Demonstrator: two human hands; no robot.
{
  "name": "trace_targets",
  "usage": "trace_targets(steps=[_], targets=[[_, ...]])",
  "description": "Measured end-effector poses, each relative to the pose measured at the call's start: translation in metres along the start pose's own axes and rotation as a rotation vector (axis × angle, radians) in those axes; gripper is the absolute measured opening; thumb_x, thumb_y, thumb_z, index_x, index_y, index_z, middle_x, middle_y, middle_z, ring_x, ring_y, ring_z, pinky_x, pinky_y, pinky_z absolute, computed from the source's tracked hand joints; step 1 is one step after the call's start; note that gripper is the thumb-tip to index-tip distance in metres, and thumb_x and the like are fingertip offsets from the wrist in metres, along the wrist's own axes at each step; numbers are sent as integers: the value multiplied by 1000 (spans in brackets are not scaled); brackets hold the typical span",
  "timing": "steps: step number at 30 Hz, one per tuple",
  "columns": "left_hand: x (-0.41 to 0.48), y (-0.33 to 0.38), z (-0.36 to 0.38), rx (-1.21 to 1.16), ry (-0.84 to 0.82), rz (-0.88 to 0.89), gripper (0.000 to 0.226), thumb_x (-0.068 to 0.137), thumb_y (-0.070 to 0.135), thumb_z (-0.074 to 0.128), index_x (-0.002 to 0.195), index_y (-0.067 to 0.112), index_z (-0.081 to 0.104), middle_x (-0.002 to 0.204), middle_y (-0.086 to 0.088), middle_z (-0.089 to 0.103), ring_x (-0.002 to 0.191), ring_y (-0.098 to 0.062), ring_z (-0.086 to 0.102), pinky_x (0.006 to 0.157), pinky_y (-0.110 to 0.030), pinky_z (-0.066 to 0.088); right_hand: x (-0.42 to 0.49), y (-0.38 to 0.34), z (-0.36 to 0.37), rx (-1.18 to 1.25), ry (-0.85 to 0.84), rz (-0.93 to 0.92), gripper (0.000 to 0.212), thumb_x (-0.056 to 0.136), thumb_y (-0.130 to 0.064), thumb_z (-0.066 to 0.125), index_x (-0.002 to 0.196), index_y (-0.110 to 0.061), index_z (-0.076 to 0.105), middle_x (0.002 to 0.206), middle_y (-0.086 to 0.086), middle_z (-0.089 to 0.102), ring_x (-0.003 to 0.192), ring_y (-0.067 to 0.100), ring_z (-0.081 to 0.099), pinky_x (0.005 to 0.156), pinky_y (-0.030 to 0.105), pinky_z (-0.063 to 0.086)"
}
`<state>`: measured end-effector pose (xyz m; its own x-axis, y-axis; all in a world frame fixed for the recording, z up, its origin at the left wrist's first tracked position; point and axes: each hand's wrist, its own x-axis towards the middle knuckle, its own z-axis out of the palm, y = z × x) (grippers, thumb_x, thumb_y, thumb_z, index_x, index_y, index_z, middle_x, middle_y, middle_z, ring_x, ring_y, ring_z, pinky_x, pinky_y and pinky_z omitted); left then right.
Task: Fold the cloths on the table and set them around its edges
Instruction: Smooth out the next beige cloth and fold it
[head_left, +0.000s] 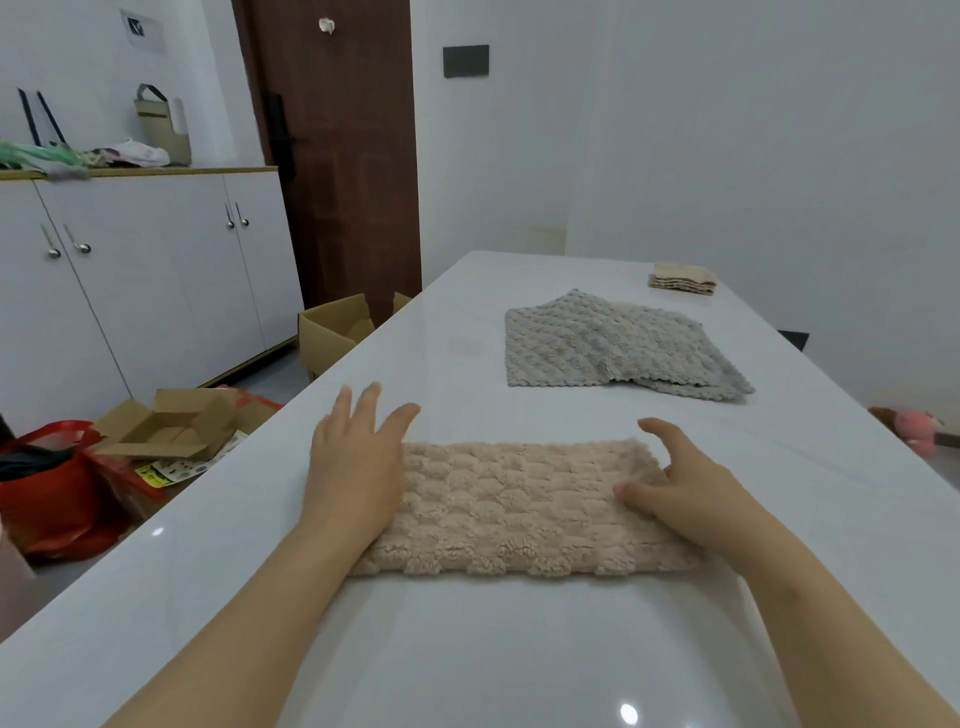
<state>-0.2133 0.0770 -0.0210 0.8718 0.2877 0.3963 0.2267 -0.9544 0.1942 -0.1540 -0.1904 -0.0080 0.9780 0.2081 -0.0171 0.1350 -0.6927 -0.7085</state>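
Your forearms enter from the bottom of the view, cut off there, with glossy white table (467, 649) showing between them. Just beyond lies the beige cloth (519, 514), a long flat band set crosswise, well in from both long table edges. Your left hand (358, 457) lies flat on its left end, fingers straight and spread, the tips reaching past the cloth onto the table. Your right hand (685, 483) rests on the right end with the fingers loosely bent and the thumb on the pile, gripping nothing that shows. The cloth's corners under both hands are hidden.

A strip of bare table separates this cloth from the grey cloths (597, 348), which lie spread and overlapping; how many layers there are is hard to make out. Their right corner comes near the right table edge. Further on, a small folded stack (683, 279) sits near the far right corner. Left of the table, open cardboard boxes (171, 426) and a red bag (57, 493) crowd the floor.
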Motion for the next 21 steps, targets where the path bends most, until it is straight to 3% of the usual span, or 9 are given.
trace_targets(steps=[2,5,8,11,13,17,21], targets=[[-5,16,-7,6,-16,110,46,99,34,25,145,33,25,158,-1,5,146,-25,-4,117,-43,4,2,1,-1,-14,11,10,63,83,-23,65,138,-32,34,86,0,57,88,16,49,73,26,35],[-22,42,0,-67,-336,248,53,95,54,16,146,43,5,158,11,-7,144,-16,-15,117,-44,-7,7,3,1,36,82,-16,56,84,-18,63,134,-30,40,76,-3,55,75,14,53,63,25,38],[-31,51,10,49,-563,274,58,90,65,14,143,50,-2,158,11,-8,145,-17,-14,116,-50,-8,6,3,0,63,58,-2,59,85,-23,62,137,-31,36,93,4,62,84,19,59,70,28,40],[-33,59,7,75,-538,232,57,89,65,13,143,50,3,158,10,-5,145,-18,-11,116,-52,-6,4,3,-2,-20,-21,72,66,83,-33,64,140,-30,32,135,6,50,120,24,48,88,29,34],[-35,69,7,41,-465,211,56,90,64,13,144,48,7,158,11,-4,145,-19,-11,115,-53,-6,4,1,-3,-75,-34,59,64,81,-30,67,138,-26,37,140,4,45,126,23,43,95,28,33],[-38,83,16,59,-496,210,60,90,65,13,145,44,2,158,10,-5,145,-21,-14,114,-56,-8,4,3,-7,-28,41,11,55,81,-20,67,131,-28,44,129,5,53,112,22,50,91,29,37],[-41,94,17,41,-511,165,62,89,65,14,146,42,3,158,9,-4,145,-22,-15,113,-57,-9,5,4,-8,14,77,1,48,85,-17,64,127,-31,45,116,6,54,95,18,46,70,26,40]])
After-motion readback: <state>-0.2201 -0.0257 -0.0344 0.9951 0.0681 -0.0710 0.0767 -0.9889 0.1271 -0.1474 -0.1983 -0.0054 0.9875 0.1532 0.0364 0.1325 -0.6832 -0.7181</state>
